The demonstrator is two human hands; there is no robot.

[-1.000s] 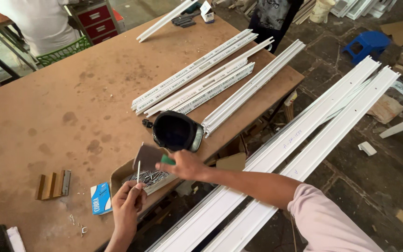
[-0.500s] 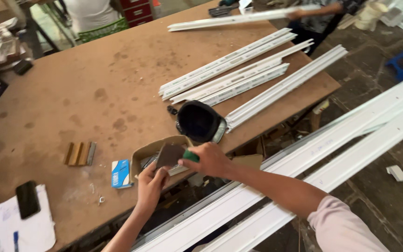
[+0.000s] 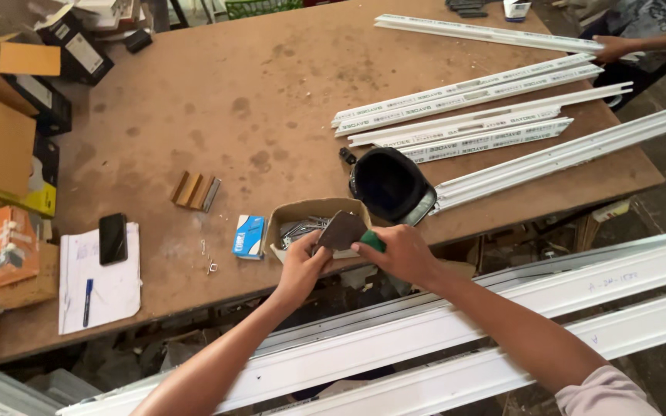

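While both hands met over the small cardboard box (image 3: pixel 314 219) at the near edge of the surface (image 3: pixel 194 115), the right hand (image 3: pixel 402 253) was closed on the green handle of a flat grey scraper blade (image 3: pixel 341 229); the left hand (image 3: pixel 301 266) was pinched on the blade's lower edge. The blade was judged stiff, thin and light, with edges possibly sharp, so best taken at the handle. The box held loose metal screws (image 3: pixel 298 229). Against the frame half a second earlier, the hands were found in the same hold; only the viewpoint had shifted.
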